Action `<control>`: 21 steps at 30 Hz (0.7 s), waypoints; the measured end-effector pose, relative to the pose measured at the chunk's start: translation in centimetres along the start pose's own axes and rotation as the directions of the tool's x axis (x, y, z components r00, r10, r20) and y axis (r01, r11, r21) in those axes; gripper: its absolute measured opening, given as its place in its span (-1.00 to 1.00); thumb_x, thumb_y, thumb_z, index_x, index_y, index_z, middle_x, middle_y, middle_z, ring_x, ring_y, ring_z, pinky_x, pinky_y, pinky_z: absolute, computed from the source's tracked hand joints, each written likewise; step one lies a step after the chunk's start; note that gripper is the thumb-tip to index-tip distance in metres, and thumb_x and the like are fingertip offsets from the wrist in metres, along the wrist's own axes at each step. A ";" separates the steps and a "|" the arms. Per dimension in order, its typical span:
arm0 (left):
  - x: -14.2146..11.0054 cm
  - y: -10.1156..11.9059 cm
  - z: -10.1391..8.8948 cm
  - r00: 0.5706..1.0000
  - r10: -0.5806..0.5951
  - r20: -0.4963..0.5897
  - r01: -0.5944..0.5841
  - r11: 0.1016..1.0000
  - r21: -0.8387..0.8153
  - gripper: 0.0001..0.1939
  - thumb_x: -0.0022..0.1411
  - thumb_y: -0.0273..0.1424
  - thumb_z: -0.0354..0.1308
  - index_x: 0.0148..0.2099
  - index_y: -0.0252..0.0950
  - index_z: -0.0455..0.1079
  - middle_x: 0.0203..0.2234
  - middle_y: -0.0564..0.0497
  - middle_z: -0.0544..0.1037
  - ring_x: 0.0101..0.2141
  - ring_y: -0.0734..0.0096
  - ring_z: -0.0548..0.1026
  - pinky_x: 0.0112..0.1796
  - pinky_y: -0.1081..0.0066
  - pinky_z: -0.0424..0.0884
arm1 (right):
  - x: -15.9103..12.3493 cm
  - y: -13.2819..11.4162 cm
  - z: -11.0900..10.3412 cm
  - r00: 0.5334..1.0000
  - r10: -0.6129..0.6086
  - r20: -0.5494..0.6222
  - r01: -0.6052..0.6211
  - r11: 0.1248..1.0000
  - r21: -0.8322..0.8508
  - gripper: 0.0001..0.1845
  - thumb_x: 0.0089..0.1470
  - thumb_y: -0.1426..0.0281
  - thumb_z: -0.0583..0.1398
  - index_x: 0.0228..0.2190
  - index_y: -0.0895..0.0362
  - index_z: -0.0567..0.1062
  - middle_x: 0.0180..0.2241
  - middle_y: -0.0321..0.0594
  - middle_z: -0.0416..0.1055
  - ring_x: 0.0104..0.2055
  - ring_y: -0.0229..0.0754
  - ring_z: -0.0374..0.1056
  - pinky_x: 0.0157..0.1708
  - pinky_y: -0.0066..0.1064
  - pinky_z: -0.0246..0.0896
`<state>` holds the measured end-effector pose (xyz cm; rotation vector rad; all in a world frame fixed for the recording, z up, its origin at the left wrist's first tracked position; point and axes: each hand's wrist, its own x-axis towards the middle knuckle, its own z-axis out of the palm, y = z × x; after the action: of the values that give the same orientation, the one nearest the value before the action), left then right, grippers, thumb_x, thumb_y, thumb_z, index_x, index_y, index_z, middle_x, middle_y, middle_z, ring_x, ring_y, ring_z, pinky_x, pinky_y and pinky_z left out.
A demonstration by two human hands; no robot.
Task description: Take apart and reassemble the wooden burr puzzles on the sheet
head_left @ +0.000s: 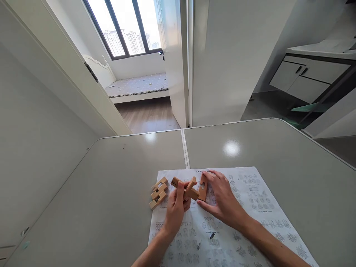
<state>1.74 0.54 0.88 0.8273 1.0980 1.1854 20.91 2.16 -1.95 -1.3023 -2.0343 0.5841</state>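
Observation:
My left hand (174, 209) is closed around a few crossed wooden puzzle pieces (191, 191), holding them above the printed sheet. One of these pieces sticks up and another points toward the right. Between the thumb and fingertips of my right hand (222, 195) stands a notched wooden puzzle piece (204, 190), gripped at its two ends. It is close beside the crossed pieces; whether they touch I cannot tell. Left of my left hand, several notched wooden blocks (158, 193) lie together in a stack at the sheet's edge.
A large paper sheet (191, 233) printed with small puzzle diagrams lies under both hands. It rests on a grey-green table (125, 193) with a pale seam (184, 148) down the middle. Beyond the table's far edge are an open door (174, 66) and a bed (139, 86).

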 end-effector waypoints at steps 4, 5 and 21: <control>0.0 0.1 -0.2 0.999 -0.033 0.029 0.033 0.999 -0.004 -0.23 0.30 0.27 0.06 -0.14 -0.42 0.57 -0.65 0.23 0.05 -0.61 0.59 -0.09 -0.57 0.46 -0.12 | 0.0 -0.2 0.0 0.998 0.065 -0.026 -0.063 0.995 0.083 -0.21 0.15 0.23 0.35 0.31 -0.07 0.17 0.27 -0.02 0.29 0.38 0.29 0.13 0.33 0.28 0.11; -0.1 0.1 -0.2 0.999 -0.043 0.030 0.043 0.999 0.005 -0.25 0.32 0.27 0.04 -0.14 -0.39 0.54 -0.67 0.24 0.06 -0.62 0.59 -0.10 -0.58 0.46 -0.13 | 0.1 -0.3 -0.1 0.996 0.085 -0.025 -0.080 0.986 0.145 -0.24 0.13 0.22 0.37 0.28 -0.08 0.21 0.25 -0.03 0.31 0.34 0.27 0.19 0.31 0.25 0.15; 0.1 0.2 -0.7 0.936 -0.269 0.229 0.296 0.951 -0.094 -0.48 0.23 0.12 0.26 -0.28 -0.27 0.33 -0.68 0.13 0.44 -0.82 0.61 0.19 -0.83 0.58 0.01 | 0.6 -1.1 -1.9 0.971 -0.008 0.240 -0.232 0.225 0.946 -0.22 -0.12 -0.02 0.54 0.09 -0.09 0.50 0.30 -0.04 0.33 0.35 0.17 0.23 0.29 -0.03 0.18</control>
<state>1.00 0.67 0.85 0.6553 0.9184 0.8916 21.44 2.28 0.27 -0.5401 -1.1288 1.7759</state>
